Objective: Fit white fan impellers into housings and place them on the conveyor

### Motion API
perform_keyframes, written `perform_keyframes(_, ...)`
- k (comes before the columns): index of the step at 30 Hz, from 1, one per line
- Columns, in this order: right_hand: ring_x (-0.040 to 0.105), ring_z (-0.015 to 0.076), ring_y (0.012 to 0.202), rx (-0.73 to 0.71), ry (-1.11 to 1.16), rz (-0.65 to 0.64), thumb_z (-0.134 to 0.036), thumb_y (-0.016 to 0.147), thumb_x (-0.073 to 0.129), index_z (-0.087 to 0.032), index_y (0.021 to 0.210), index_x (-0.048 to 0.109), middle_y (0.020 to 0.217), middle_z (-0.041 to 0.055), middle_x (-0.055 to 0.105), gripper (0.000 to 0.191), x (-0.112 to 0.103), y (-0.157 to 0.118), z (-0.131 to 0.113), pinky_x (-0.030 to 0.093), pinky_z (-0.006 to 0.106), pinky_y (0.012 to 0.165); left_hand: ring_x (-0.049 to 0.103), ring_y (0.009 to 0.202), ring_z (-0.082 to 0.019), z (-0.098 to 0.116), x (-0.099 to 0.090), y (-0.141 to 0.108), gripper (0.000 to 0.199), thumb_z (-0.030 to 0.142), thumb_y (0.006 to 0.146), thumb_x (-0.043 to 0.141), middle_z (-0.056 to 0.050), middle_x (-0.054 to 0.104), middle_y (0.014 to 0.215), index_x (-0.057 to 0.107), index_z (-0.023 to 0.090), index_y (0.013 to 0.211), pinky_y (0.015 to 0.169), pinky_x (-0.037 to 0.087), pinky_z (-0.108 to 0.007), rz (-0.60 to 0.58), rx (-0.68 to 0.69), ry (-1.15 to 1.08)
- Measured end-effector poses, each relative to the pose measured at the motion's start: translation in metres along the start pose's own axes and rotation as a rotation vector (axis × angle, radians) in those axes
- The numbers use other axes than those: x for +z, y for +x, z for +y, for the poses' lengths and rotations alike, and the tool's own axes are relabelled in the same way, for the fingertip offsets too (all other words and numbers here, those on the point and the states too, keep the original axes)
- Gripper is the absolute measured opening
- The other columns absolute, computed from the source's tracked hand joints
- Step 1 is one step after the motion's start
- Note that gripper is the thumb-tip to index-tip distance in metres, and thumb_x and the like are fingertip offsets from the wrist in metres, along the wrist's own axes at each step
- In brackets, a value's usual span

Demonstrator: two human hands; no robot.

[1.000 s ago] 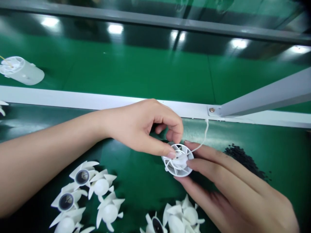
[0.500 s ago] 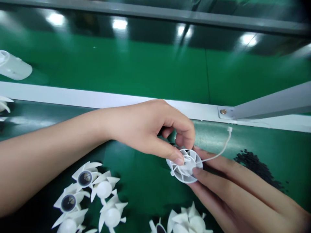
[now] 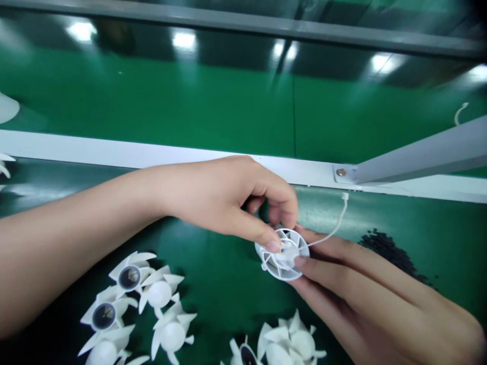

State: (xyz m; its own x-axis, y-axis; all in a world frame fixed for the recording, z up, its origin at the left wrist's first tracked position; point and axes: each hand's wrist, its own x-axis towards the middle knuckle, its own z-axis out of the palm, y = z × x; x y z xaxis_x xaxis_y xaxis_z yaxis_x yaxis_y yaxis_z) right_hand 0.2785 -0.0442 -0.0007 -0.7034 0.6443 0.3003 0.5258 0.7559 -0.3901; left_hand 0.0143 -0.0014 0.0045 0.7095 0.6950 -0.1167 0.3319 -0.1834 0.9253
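My left hand (image 3: 243, 208) reaches in from the left and pinches the centre of a round white plastic fan (image 3: 283, 256) between thumb and fingers. My right hand (image 3: 361, 289) comes from the lower right and supports the fan's rim with its fingers. A thin white cable (image 3: 329, 233) runs from the fan up to a small connector (image 3: 345, 196). Below my left forearm lie several white plastic fan rotors (image 3: 160, 294), and more sit at the bottom edge (image 3: 300, 342).
A green belt (image 3: 213, 213) lies under my hands, with a white rail (image 3: 152, 152) and grey strut (image 3: 422, 152) beyond it. Black granules (image 3: 388, 251) are spread beside my right hand. A second green belt (image 3: 171, 101) runs further off, carrying a white object (image 3: 5, 107) at its left edge.
The white object on the far belt has slid left, nearly out of view. The cable's connector has swung right, and both hands keep hold of the fan.
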Motion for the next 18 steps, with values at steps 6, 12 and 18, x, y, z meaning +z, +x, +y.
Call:
perform_keyframes(6,0.070,0.0198,0.098,-0.127,-0.015,-0.077,-0.024,0.093,0.065,-0.026,0.107,0.071,0.120,0.0023,0.069,0.015,-0.003,-0.002,0.005,0.058,0.032,0.084,0.057,0.064,-0.008,-0.008,-0.004,-0.003,0.027,0.034,0.078,0.078,0.001,0.071,0.084,0.071,0.022,0.100,0.055,0.041,-0.019,0.100,0.007,-0.079)
perform_keyframes(12,0.064,0.0234,0.086,0.317,-0.350,0.266,-0.032,0.091,0.067,-0.022,0.115,0.071,0.099,0.0085,0.069,0.026,-0.017,0.009,0.024,0.049,0.037,0.073,0.063,0.072,-0.012,0.025,-0.001,-0.014,0.022,0.028,0.073,0.082,0.003,0.071,0.082,0.073,0.024,0.092,0.063,0.046,-0.023,0.036,0.085,0.025)
perform_keyframes(18,0.054,0.0130,0.054,0.413,-0.118,-0.059,-0.038,0.088,0.063,-0.025,0.087,0.072,0.071,-0.0005,0.065,0.016,-0.054,-0.001,0.051,0.040,0.028,0.047,0.060,0.069,-0.014,0.063,0.053,-0.033,0.024,0.017,0.063,0.084,0.005,0.067,0.074,0.065,0.024,0.076,0.051,0.038,-0.030,-0.309,0.108,0.413)
